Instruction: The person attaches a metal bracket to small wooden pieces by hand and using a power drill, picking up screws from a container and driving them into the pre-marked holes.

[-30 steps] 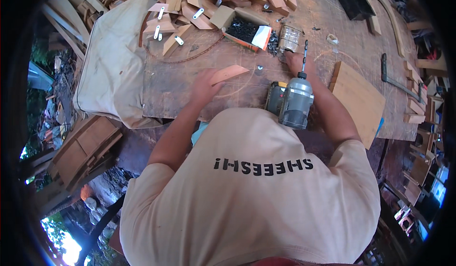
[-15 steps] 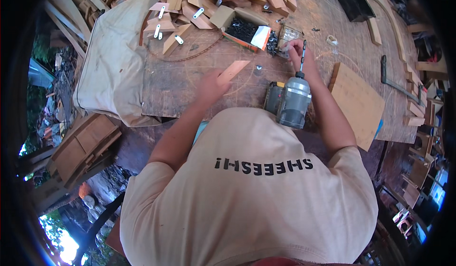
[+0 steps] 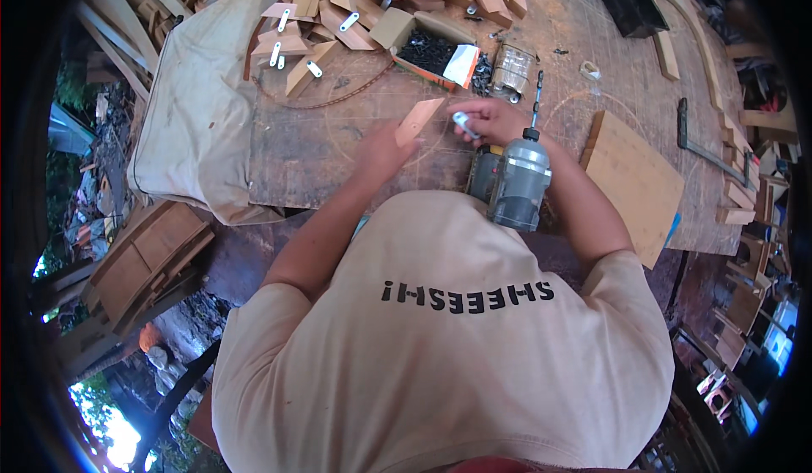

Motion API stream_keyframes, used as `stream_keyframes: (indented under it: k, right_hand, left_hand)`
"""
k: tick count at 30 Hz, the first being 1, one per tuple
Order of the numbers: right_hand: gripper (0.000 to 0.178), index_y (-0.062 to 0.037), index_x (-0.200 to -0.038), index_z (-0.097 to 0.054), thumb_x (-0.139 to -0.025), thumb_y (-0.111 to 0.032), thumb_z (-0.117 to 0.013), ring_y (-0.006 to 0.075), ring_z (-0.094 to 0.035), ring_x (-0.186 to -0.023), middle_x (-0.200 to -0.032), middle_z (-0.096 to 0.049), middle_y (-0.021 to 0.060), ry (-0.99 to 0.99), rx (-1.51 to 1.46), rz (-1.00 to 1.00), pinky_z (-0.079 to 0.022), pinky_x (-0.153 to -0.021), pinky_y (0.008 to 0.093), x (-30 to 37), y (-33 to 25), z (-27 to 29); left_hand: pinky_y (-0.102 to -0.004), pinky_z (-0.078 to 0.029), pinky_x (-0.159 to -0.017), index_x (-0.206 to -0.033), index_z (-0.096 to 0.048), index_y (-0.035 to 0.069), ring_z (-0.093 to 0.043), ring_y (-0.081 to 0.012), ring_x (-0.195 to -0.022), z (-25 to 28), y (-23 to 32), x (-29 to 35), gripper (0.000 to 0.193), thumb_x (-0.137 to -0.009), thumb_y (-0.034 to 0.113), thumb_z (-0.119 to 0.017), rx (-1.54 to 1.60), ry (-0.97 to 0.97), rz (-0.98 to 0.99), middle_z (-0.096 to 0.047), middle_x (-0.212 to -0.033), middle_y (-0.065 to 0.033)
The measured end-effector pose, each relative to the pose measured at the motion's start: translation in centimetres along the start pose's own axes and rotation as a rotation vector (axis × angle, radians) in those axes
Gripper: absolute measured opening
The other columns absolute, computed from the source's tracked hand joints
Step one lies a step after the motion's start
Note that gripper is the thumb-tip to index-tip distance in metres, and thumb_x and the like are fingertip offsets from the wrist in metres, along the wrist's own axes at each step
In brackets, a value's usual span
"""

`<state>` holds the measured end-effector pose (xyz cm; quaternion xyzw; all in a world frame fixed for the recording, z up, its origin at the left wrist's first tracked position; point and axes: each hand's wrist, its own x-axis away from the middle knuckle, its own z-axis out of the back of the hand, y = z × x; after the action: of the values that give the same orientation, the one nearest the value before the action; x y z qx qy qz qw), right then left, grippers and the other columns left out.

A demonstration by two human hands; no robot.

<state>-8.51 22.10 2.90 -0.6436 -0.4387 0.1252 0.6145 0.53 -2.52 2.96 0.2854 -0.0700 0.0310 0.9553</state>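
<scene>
My left hand (image 3: 385,147) holds a small flat wooden piece (image 3: 419,120) tilted up over the workbench (image 3: 338,143). My right hand (image 3: 491,122) pinches a small shiny metal plate (image 3: 463,122) just to the right of that wooden piece. A grey cordless drill (image 3: 518,177) stands upright against my chest, its bit (image 3: 536,97) pointing away from me beside my right wrist. Neither hand grips the drill.
A pile of wooden pieces with metal plates (image 3: 321,25) lies at the back left. An open box of dark screws (image 3: 436,50) and a clear plastic box (image 3: 512,69) sit behind my hands. A wooden board (image 3: 630,181) lies right; a canvas cloth (image 3: 199,109) drapes left.
My right hand has come back from the boxes toward my left hand, now holding a small metal plate. The wooden piece stays raised in my left hand.
</scene>
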Motion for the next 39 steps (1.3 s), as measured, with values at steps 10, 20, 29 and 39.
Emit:
stream_keyframes:
  k: [10, 20, 29, 39]
  right_hand:
    - [0.008, 0.0004, -0.083, -0.065, -0.086, -0.006, -0.069, 0.0097, -0.061, -0.062, -0.072, -0.066, 0.0047, 0.067, 0.135, -0.004, -0.051, -0.056, 0.0227, -4.0, 1.5, -3.0]
    - [0.019, -0.0017, -0.078, -0.056, -0.081, -0.006, -0.075, 0.0105, -0.060, -0.054, -0.065, -0.062, 0.0047, 0.185, 0.075, -0.005, -0.049, -0.047, 0.0233, -4.6, 1.9, -3.2]
    - [0.021, -0.0022, -0.082, -0.054, -0.081, -0.005, -0.075, 0.0107, -0.061, -0.055, -0.068, -0.062, 0.0046, 0.219, 0.074, -0.014, -0.049, -0.046, 0.0235, -4.3, 1.8, -3.5]
    - [0.017, -0.0026, -0.081, -0.056, -0.082, -0.003, -0.073, 0.0104, -0.061, -0.054, -0.067, -0.063, 0.0049, 0.183, -0.028, -0.035, -0.049, -0.046, 0.0232, -4.9, 2.5, -3.1]
  left_hand:
    - [-0.0350, -0.049, -0.078, -0.127, -0.058, 0.011, -0.061, -0.0242, -0.085, 0.0, 0.1, 0.3, 0.055, -0.077, 0.028, -0.074, 0.377, -0.163, -0.008, -0.059, -0.099, -0.0151]
    - [-0.0324, -0.052, -0.076, -0.124, -0.057, 0.004, -0.064, -0.0189, -0.088, -0.1, -0.3, -0.3, 0.051, -0.078, 0.018, -0.074, 0.428, -0.219, -0.017, -0.060, -0.108, -0.0132]
    - [-0.0298, -0.050, -0.076, -0.123, -0.059, 0.005, -0.059, -0.0159, -0.083, -1.4, -1.7, -0.4, 0.055, -0.075, 0.023, -0.079, 0.374, -0.157, 0.011, -0.061, -0.099, -0.0094]
    - [-0.0281, -0.050, -0.075, -0.120, -0.058, 0.002, -0.059, -0.0132, -0.081, -0.6, -0.5, -0.4, 0.052, -0.075, 0.017, -0.079, 0.585, -0.239, 0.058, -0.063, -0.100, -0.0072]
